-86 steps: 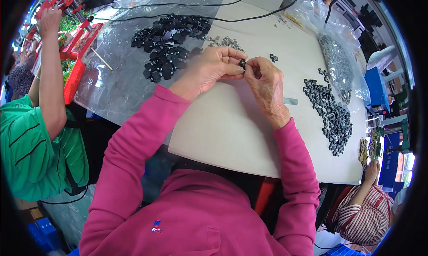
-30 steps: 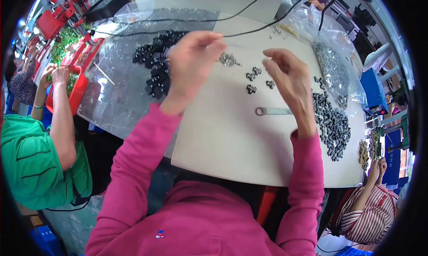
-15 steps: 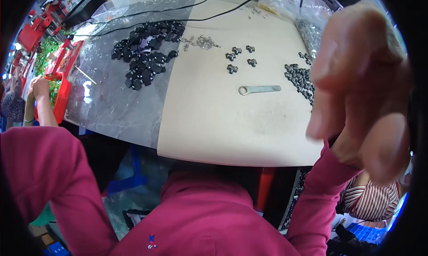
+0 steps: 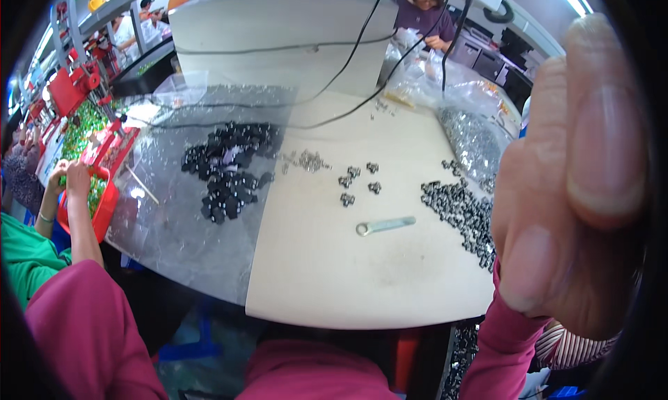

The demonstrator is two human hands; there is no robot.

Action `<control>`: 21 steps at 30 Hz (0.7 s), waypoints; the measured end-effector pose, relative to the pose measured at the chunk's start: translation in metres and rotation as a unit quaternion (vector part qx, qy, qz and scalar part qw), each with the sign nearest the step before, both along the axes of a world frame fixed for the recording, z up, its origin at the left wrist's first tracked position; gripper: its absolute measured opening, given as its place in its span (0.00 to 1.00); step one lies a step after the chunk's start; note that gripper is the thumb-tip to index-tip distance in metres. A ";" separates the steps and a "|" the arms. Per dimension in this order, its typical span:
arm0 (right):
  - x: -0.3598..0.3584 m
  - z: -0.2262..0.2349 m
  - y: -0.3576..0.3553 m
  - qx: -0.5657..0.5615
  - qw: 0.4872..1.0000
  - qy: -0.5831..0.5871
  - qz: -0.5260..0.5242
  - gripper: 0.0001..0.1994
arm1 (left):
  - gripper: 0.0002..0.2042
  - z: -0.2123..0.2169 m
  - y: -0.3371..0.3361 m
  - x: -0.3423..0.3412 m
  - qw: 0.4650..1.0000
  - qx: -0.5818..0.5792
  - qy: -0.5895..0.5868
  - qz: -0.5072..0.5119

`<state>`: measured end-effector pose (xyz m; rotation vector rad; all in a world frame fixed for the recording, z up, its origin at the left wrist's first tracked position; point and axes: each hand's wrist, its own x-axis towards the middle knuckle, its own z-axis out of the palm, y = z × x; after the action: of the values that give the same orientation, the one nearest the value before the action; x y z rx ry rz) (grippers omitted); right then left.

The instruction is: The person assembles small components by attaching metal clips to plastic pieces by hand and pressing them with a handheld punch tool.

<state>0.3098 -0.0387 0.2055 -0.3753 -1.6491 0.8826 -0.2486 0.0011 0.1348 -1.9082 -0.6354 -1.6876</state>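
My right hand (image 4: 557, 191) is raised very close at the right side, large in view. Its fingers are bent and pressed together; whatever they hold, if anything, is hidden. Behind it on the table lies a dense pile of small dark metal parts (image 4: 459, 215). My left hand is out of view; only its pink sleeve (image 4: 87, 330) shows at the lower left. Mid-table lies a ring-ended wrench (image 4: 386, 225). Several small dark metal parts (image 4: 346, 200) are set apart beyond it. Further left are a heap of small silvery pieces (image 4: 309, 161) and a pile of black parts (image 4: 229, 170).
A beige sheet (image 4: 313, 281) covers the table's right part, beside a grey marbled surface (image 4: 174, 247). Black cables (image 4: 334, 118) cross the back. Clear plastic bags (image 4: 473, 146) stand far right. At left, a co-worker's hands (image 4: 76, 177) are over a red bin (image 4: 108, 208). Another person (image 4: 424, 17) sits opposite.
The view has tilted upward, so the table sits lower and people across the room appear. My right hand stays raised near the right edge, its fingers turned differently.
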 end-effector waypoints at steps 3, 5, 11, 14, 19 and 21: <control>0.005 0.002 -0.009 -0.041 0.999 0.016 0.007 0.34 | 0.21 -0.013 0.001 -0.022 0.999 -0.031 -0.001 0.031; 0.007 0.011 -0.006 -0.059 0.998 0.023 0.007 0.34 | 0.20 -0.023 0.009 -0.032 0.998 -0.043 -0.005 0.048; 0.047 0.029 -0.020 -0.038 0.996 0.071 0.024 0.35 | 0.18 -0.010 0.038 -0.074 0.994 -0.004 0.003 0.109; 0.015 0.041 -0.025 -0.071 0.992 0.099 0.026 0.36 | 0.17 -0.011 0.036 -0.092 0.990 -0.029 0.014 0.135; -0.037 0.060 -0.012 -0.080 0.990 0.112 0.035 0.36 | 0.15 -0.038 0.070 -0.101 0.983 -0.029 -0.009 0.179; -0.019 0.055 -0.015 -0.112 0.985 0.125 0.039 0.37 | 0.14 -0.057 0.077 -0.109 0.978 -0.057 -0.006 0.200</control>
<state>0.2907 -0.0537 0.2600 -0.3410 -1.3444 1.1318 -0.3574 0.0780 0.0781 -1.7015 -1.0605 -1.4298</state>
